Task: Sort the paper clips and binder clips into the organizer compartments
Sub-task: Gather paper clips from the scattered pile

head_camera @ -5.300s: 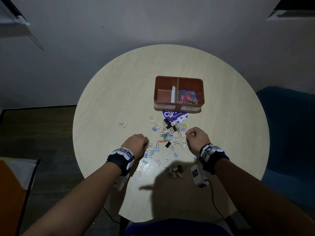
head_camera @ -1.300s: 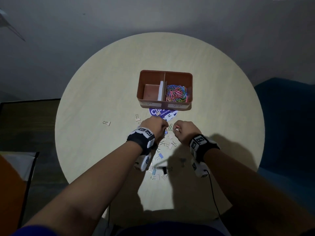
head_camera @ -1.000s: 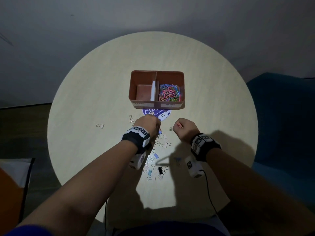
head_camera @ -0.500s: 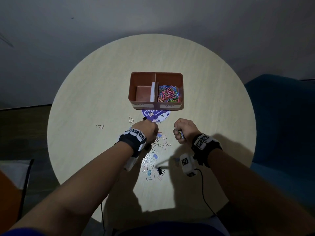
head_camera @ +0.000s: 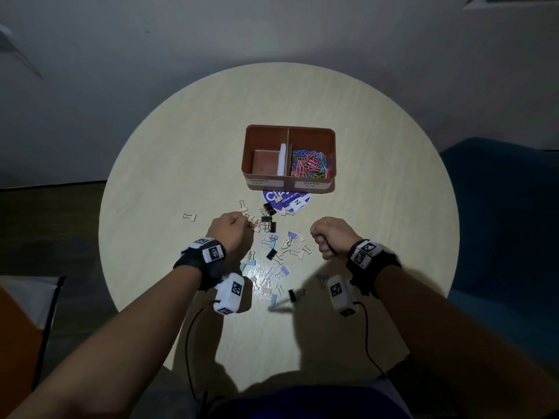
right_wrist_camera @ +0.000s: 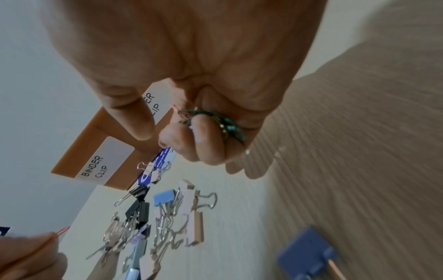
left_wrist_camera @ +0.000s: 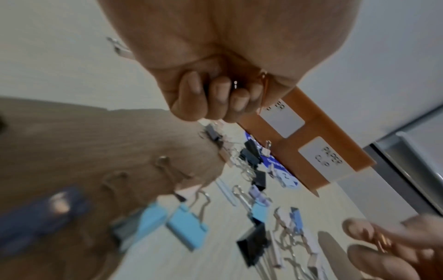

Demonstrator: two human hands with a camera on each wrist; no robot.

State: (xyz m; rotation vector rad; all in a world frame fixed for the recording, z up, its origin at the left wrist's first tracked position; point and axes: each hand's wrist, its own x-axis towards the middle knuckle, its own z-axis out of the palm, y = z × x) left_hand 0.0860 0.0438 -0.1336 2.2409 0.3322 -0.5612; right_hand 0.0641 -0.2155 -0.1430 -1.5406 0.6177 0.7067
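Observation:
A brown two-compartment organizer [head_camera: 289,132] stands on the round table. Its right compartment, labelled paper clip, holds colourful paper clips [head_camera: 309,163]; the left one, labelled binder clip, shows a bare floor. Binder clips [head_camera: 284,246] lie scattered between my hands. My left hand [head_camera: 232,228] is curled in a fist left of the pile, with an orange paper clip [left_wrist_camera: 263,79] between its fingers. My right hand [head_camera: 328,237] is a fist to the right, gripping several paper clips [right_wrist_camera: 215,119], green among them.
A round blue sticker [head_camera: 287,201] lies on the table just in front of the organizer. One stray binder clip [head_camera: 190,217] sits apart to the left. A blue chair [head_camera: 502,225] stands at the table's right edge.
Both hands have drawn apart from the middle of the pile, the right one moving rightward and back. The coloured paper clips that lay among the binder clips 5 seconds ago are gone from the table.

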